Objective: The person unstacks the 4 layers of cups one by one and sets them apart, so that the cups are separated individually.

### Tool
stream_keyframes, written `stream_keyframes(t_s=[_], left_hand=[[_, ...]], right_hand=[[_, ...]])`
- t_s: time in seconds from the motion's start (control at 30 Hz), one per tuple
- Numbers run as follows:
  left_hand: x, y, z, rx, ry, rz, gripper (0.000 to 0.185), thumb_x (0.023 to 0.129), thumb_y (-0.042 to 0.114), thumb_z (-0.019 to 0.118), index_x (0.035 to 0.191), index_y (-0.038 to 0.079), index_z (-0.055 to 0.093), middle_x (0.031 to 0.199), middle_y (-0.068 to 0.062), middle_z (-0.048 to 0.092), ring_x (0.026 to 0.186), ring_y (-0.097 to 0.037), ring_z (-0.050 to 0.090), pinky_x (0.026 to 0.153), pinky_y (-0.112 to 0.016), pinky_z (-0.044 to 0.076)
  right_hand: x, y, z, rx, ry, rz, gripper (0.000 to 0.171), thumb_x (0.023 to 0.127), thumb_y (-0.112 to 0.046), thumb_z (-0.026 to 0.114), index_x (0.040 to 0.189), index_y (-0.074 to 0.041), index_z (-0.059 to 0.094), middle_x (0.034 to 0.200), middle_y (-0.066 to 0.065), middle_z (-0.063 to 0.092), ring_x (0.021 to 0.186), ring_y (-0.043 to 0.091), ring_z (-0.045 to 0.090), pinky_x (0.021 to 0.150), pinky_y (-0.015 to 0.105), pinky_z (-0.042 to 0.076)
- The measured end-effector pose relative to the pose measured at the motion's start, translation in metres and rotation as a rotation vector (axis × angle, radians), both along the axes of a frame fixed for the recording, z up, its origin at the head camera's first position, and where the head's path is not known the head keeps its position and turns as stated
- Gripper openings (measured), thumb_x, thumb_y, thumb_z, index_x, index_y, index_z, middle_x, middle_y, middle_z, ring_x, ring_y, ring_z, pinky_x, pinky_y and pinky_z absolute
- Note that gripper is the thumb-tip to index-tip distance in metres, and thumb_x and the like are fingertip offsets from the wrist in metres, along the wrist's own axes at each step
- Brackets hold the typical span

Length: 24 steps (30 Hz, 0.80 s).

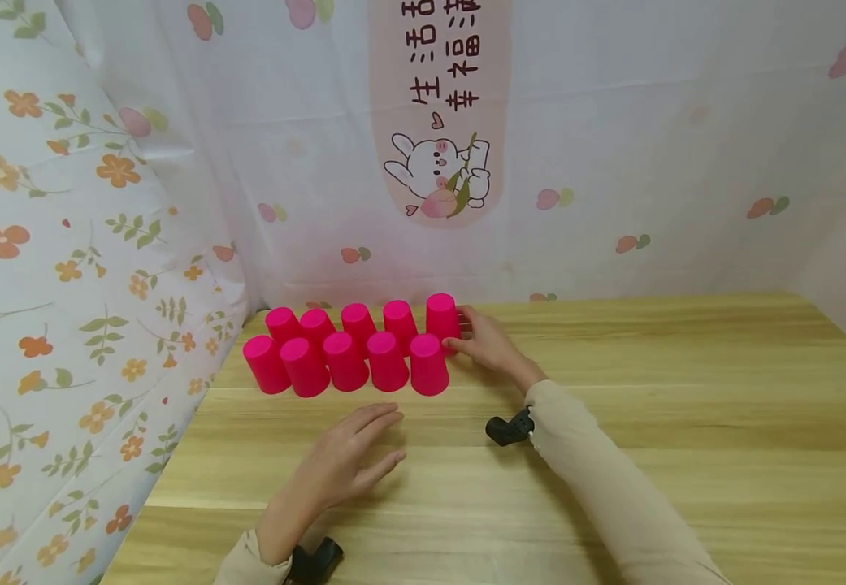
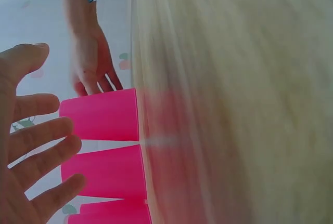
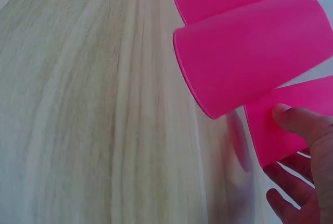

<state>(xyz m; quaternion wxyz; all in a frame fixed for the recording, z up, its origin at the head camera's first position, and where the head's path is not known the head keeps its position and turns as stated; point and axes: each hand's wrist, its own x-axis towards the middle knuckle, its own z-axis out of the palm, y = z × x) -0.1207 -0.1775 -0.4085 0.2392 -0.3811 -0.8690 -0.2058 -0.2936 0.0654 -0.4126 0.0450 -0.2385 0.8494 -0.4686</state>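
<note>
Several bright pink cups stand upside down in two rows on the wooden table. My right hand (image 1: 492, 343) is at the right end of the back row and grips the last pink cup (image 1: 440, 317). In the right wrist view its thumb lies on the side of that cup (image 3: 278, 122), with the fingers round the far side, partly hidden. The end cup of the front row (image 1: 429, 367) stands just before it. My left hand (image 1: 345, 455) hovers in front of the rows, fingers spread and loosely bent, holding nothing. In the left wrist view it appears beside the front cups (image 2: 101, 115).
The wooden table (image 1: 649, 422) reaches far to the right of the cups. Behind it hangs a white patterned cloth (image 1: 305, 146) with a rabbit drawing. A floral cloth (image 1: 64, 325) drops along the left edge. Each wrist carries a black device (image 1: 508, 428).
</note>
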Motion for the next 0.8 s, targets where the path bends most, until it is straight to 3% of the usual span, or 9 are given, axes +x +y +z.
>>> stream_keyframes(t_s=[0.3, 0.47, 0.8], left_hand=[[0.000, 0.002, 0.000, 0.034, 0.039, -0.023, 0.039, 0.090, 0.037, 0.059, 0.110, 0.003, 0.065, 0.112, -0.010, 0.063, 0.104, -0.022, 0.060, 0.086, -0.036, 0.050], [-0.001, 0.003, 0.001, 0.037, 0.036, -0.031, 0.038, 0.089, 0.035, 0.061, 0.112, 0.005, 0.064, 0.112, -0.009, 0.063, 0.104, -0.020, 0.060, 0.086, -0.036, 0.050], [-0.005, 0.010, 0.003, -0.023, 0.064, -0.010, 0.042, 0.087, 0.036, 0.062, 0.115, 0.005, 0.063, 0.118, -0.009, 0.060, 0.108, -0.023, 0.058, 0.088, -0.037, 0.049]], right_hand=[[0.003, -0.009, -0.007, -0.001, 0.045, 0.033, 0.050, 0.084, -0.006, 0.066, 0.127, 0.006, 0.043, 0.121, 0.023, 0.054, 0.109, 0.035, 0.055, 0.094, 0.041, 0.045], [0.004, -0.010, -0.010, 0.010, 0.054, 0.008, 0.048, 0.083, -0.006, 0.067, 0.125, 0.004, 0.046, 0.119, 0.021, 0.056, 0.108, 0.034, 0.056, 0.093, 0.040, 0.045], [0.003, 0.006, -0.006, 0.001, 0.009, 0.022, 0.060, 0.087, -0.014, 0.064, 0.136, 0.006, 0.036, 0.131, 0.022, 0.048, 0.120, 0.035, 0.047, 0.100, 0.043, 0.038]])
